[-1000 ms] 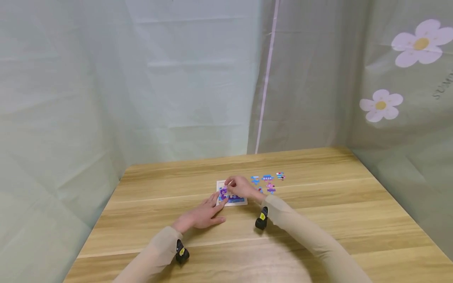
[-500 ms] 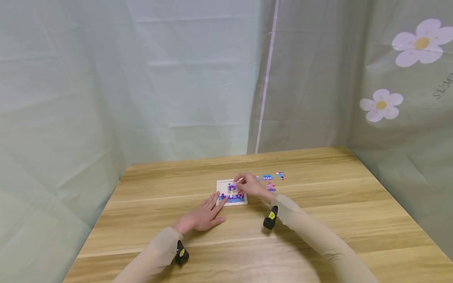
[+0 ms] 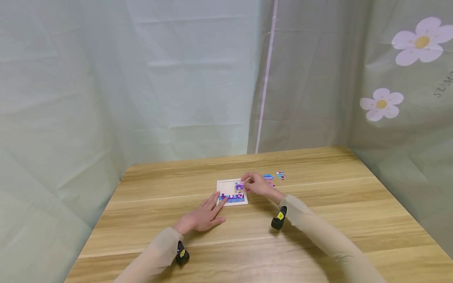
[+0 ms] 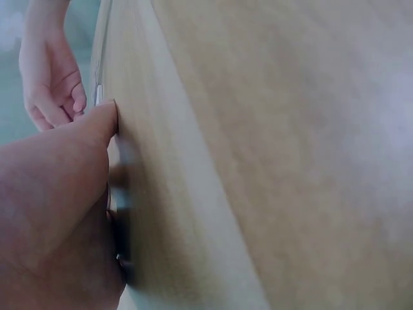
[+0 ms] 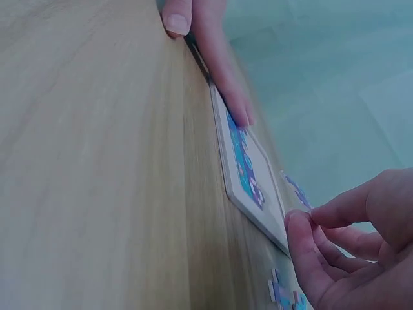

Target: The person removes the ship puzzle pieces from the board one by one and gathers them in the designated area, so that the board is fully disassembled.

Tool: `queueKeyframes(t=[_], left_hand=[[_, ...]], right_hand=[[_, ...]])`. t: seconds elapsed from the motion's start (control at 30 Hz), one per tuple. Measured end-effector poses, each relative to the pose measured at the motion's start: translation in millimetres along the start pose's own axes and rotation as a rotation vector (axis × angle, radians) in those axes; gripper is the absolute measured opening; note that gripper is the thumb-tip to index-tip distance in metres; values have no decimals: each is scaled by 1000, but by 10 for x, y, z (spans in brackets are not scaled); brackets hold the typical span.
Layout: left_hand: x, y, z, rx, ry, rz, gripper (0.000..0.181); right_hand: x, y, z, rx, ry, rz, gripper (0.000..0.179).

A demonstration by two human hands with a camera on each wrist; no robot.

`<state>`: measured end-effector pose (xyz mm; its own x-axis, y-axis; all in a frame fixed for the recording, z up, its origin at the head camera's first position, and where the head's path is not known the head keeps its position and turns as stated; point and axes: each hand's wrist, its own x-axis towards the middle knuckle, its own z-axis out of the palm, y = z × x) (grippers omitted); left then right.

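Note:
My left hand (image 3: 203, 217) lies with extended fingers on the near left corner of a white puzzle tray (image 3: 225, 186). Along the tray's near side runs a row of fitted blue and purple jigsaw pieces (image 3: 232, 199); behind it the pale base shows. Between thumb and index finger, my right hand (image 3: 257, 184) pinches a purple jigsaw piece (image 3: 238, 187) by its right side, over the tray's right part. From the right wrist, this jigsaw piece (image 5: 296, 189) looks tilted and raised above the tray (image 5: 225, 169). The left wrist view has the tray mostly hidden behind the left hand (image 4: 58, 194).
Loose jigsaw pieces lie right of the tray, among them a blue one (image 3: 267, 177) and a blue, white and red one (image 3: 280, 175); the right hand partly covers others. The wooden table (image 3: 170, 181) ends at hanging curtains (image 3: 191, 98) behind and at the sides.
My right hand has moved right across the tray, carrying the purple piece from above its left part to its right part. My left hand has stayed still.

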<state>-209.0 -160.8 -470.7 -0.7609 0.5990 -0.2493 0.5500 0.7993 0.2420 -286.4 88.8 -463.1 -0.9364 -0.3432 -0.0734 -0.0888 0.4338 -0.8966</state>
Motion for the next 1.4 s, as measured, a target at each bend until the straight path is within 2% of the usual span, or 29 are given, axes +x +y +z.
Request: queueKeyframes(t=[0.17,0.4,0.97,1.23,1.4], left_hand=[[29,-51,68,7,8,2,71],[62,-99,128,10,26,19,72],[56,-104,149,18,40,2,72],[44,-94,146,2,49,9,72],[35,-95,144,5,53,20,72]], right_hand=[[-40,55,-58,15,-3,20,14],[-83,120,-117,34,-15,-9,15],[-136,218,-197,53,-3,1,17],[-215,173,-350,60,18,8,21],[-254,226,-452,59,26,4,22]])
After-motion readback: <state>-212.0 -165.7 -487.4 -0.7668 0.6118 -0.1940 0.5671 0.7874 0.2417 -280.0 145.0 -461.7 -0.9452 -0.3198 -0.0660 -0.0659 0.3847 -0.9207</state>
